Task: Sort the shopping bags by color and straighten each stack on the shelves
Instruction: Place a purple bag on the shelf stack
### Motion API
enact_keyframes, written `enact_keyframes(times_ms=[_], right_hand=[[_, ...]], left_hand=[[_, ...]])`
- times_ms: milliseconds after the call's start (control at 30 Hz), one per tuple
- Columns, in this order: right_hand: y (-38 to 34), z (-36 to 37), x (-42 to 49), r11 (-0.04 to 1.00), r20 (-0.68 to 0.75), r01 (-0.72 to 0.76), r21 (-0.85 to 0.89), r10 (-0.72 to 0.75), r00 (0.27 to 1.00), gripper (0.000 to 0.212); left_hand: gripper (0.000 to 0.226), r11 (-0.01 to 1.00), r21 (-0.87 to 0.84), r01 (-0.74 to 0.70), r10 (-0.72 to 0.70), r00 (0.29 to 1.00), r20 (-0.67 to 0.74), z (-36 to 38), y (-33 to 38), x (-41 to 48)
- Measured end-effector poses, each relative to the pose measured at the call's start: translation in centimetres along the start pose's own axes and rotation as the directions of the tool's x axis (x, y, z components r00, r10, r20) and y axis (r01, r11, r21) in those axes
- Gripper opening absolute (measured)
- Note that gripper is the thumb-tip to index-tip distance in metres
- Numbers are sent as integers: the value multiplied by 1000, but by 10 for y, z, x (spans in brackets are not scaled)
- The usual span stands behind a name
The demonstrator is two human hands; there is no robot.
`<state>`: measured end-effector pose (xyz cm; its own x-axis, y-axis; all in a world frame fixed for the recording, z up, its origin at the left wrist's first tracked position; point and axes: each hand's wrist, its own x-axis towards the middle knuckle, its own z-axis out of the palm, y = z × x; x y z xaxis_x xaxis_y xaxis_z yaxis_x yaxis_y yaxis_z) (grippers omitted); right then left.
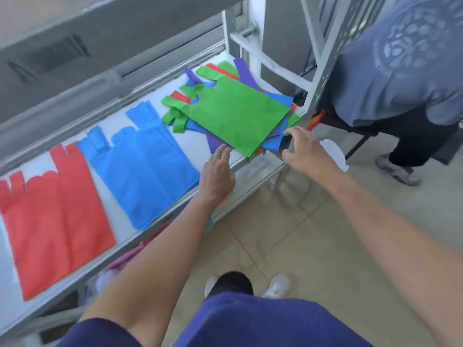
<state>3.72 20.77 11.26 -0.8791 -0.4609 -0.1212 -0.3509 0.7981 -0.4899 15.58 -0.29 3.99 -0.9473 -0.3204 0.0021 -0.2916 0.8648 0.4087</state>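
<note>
The shelf (190,140) carries three lots of bags. A red stack (57,216) lies at the left with a blue stack (147,171) beside it. At the right is a mixed pile (275,100) topped by a green bag (238,113). The left hand (218,171) reaches flat, fingers straight, to the pile's near edge. The right hand (305,149) hovers at its corner, fingers loosely curled and grasping nothing.
</note>
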Motion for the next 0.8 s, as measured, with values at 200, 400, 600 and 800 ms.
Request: enact_keyframes(times_ms=[200,400,600,800], right_hand=[[2,8,85,986,165,162,-47,-153,974,54],[2,41,154,956,322,281,-83,-242,915,54],[20,61,188,857,503,468,-215,-314,805,67],[45,63,210,759,530,620,-197,-450,719,64]], left_hand=[[60,990,-72,119,-121,992,-34,27,3,35],[76,995,92,-36,23,989,143,54,-3,81],[76,979,201,-4,-28,987,157,55,-1,98],[56,976,219,13,-50,985,163,46,-1,102]])
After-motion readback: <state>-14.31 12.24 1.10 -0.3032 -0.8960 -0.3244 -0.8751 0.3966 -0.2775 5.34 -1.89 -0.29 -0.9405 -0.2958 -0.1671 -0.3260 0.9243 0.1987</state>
